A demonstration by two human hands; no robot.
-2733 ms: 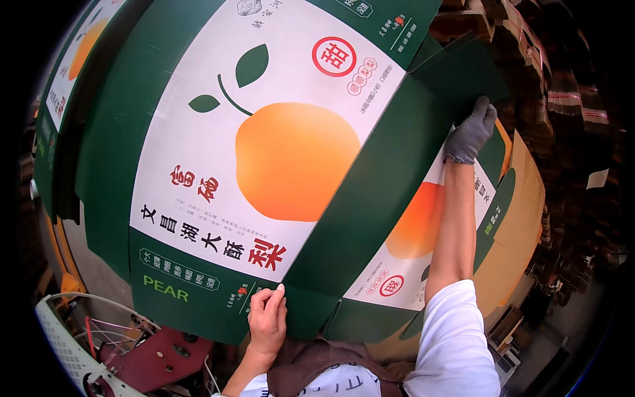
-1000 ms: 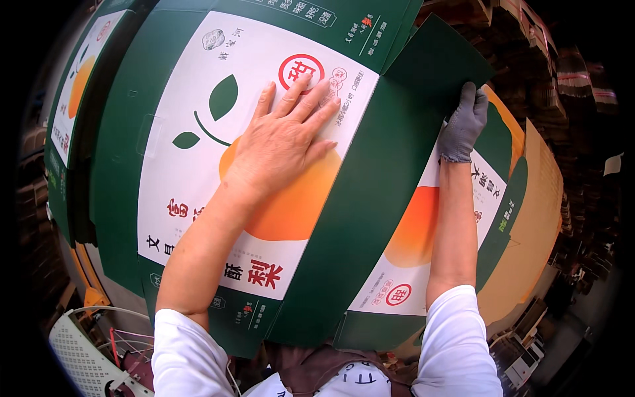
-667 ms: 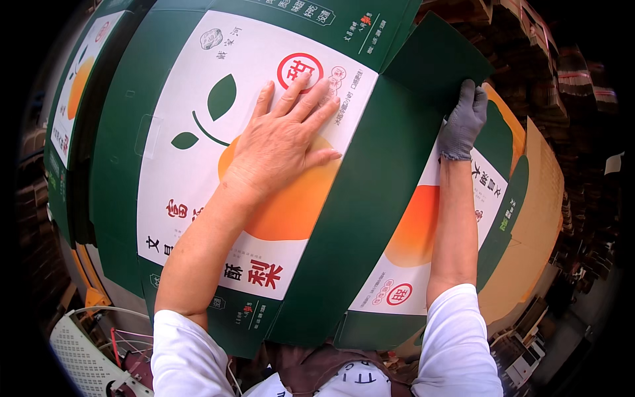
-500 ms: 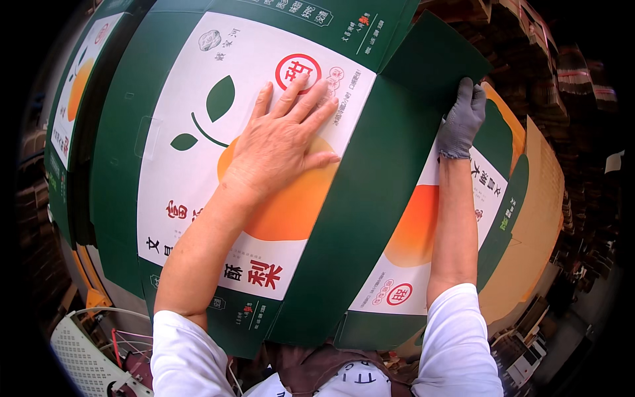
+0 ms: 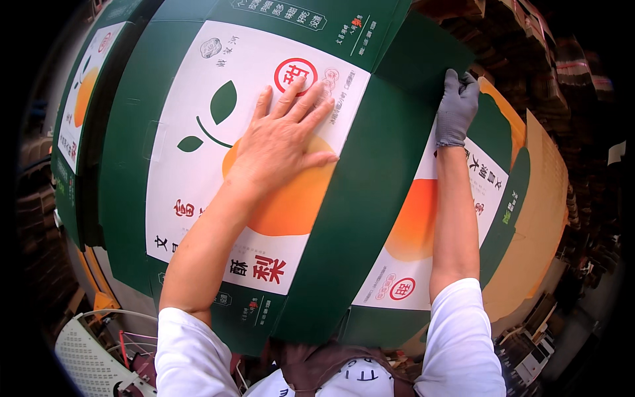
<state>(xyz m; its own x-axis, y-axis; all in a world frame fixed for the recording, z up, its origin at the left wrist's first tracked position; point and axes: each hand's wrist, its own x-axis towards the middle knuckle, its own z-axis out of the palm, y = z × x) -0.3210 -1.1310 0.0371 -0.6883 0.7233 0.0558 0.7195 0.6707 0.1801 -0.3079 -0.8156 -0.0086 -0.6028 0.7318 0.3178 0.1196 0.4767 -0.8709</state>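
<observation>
A large green cardboard carton blank (image 5: pixel 344 178) with white panels and a printed orange-yellow fruit lies spread before me. My left hand (image 5: pixel 281 135), bare, rests flat on the left white panel, fingers spread over the printed fruit and its red circle. My right hand (image 5: pixel 458 106), in a grey glove, is closed on the edge of a dark green flap (image 5: pixel 423 56) at the far right. The flap stands tilted up from the blank. Part of the right panel's fruit print is hidden under my right forearm.
Another stack of green printed cartons (image 5: pixel 83 99) stands at the left. Brown cardboard (image 5: pixel 536 205) sticks out beneath the blank at the right. A pale perforated metal part (image 5: pixel 89 351) sits at lower left. Bundled cardboard (image 5: pixel 575 66) is piled at the far right.
My right hand has moved slightly left with the flap edge, and the flap leans further left. My left hand stays flat on the panel. The blank's left side appears shifted slightly right.
</observation>
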